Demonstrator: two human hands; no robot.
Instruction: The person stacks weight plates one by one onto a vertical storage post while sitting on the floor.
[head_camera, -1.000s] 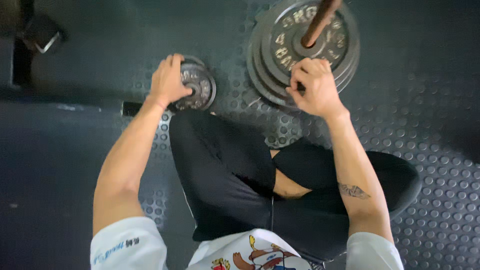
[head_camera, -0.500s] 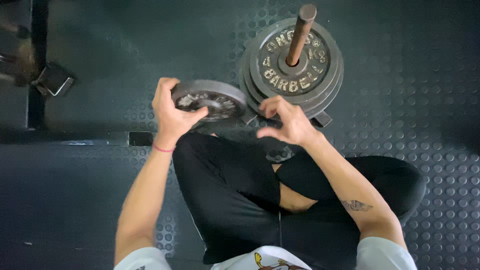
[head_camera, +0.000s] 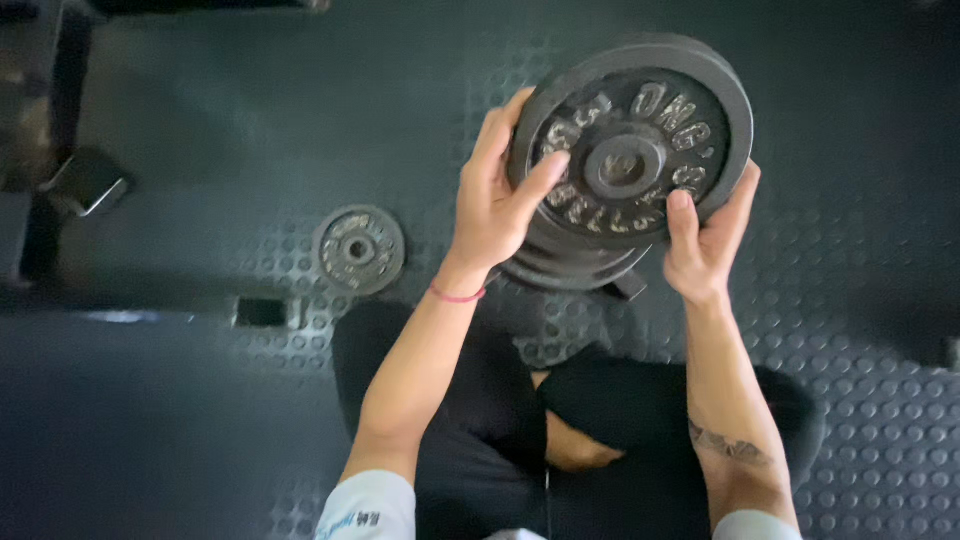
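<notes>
Since half a second ago, the large weight plate (head_camera: 633, 150) has come off the stack and now sits lifted between both hands, and the small weight plate (head_camera: 359, 249), which the left hand carried then, lies flat on the floor.

Head view: the large plate faces the camera almost square-on, its hub hole pointing up toward the lens, so its flat face lies across the view and its axis runs toward the viewer. The left hand (head_camera: 497, 200) clasps the rim at 9 o'clock, fingers curled over the top edge and thumb laid across the raised lettering toward the hub. The right hand (head_camera: 703, 240) cups the rim at about 4 o'clock, thumb pressed on the face, fingers wrapped behind the edge. Each grip is closed on the plate; neither is spread free. Both hands sit about equally near the plate's centre, one on each side.

Directly beneath the lifted plate, at 6 o'clock of it, the stack of plates (head_camera: 560, 268) shows as dark rims, partly hidden; how many lie there cannot be told. The small plate rests at 8 o'clock from the left hand, well apart from it, on the studded rubber floor (head_camera: 880, 400). A dark metal rack foot (head_camera: 88, 180) stands at the far left.

Count: one large plate held, one small plate loose, two hands.
</notes>
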